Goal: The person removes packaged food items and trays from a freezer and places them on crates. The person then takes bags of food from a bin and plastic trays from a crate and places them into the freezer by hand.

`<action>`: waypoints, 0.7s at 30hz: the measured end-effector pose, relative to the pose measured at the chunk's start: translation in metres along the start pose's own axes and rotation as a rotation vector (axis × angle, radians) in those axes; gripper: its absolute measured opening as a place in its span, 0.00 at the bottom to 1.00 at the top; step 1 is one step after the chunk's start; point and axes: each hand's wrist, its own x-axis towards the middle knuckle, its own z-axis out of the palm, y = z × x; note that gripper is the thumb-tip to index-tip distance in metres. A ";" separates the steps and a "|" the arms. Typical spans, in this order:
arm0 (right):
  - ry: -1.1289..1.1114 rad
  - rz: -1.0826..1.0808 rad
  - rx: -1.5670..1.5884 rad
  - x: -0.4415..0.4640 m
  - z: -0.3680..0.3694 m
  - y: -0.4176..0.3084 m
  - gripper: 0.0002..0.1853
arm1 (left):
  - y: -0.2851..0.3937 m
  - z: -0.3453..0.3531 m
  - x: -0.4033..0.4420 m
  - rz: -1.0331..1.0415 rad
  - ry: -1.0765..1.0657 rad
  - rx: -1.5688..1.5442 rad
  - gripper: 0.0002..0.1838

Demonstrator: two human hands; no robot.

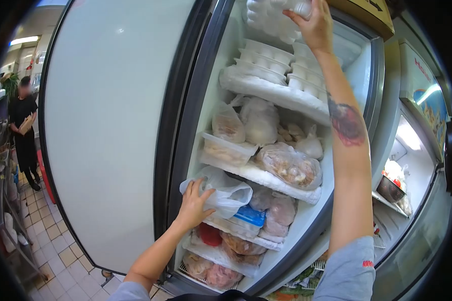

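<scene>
My right hand (316, 30) reaches up to the top of an upright freezer, fingers curled on the edge of a white bumpy tray (273, 20); the frame edge cuts off part of both. My left hand (193, 205) rests with fingers spread on a translucent white plastic bag (218, 186) on a lower shelf. What the bag holds is hidden. Beside the bag lies a blue package (250, 215). Stacked white trays (263, 60) with round hollows stand on the upper frosted shelf (281, 93), below my right hand.
The freezer door (110, 100) stands open at left. Bagged food (291, 163) and a clear tub (226, 150) fill the middle shelf. At right another lit cooler holds a metal bowl (390, 189). A person (24, 120) in dark clothing stands far left, holding a brown object.
</scene>
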 end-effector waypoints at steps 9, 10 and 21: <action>-0.307 0.091 -0.206 -0.073 0.080 0.056 0.28 | 0.018 -0.015 -0.039 -0.194 0.349 0.158 0.28; -0.350 0.100 -0.270 -0.081 0.083 0.058 0.28 | 0.019 -0.017 -0.042 -0.200 0.381 0.189 0.26; -0.345 0.072 -0.513 -0.110 0.077 0.056 0.22 | -0.007 0.022 -0.035 0.200 0.081 0.001 0.24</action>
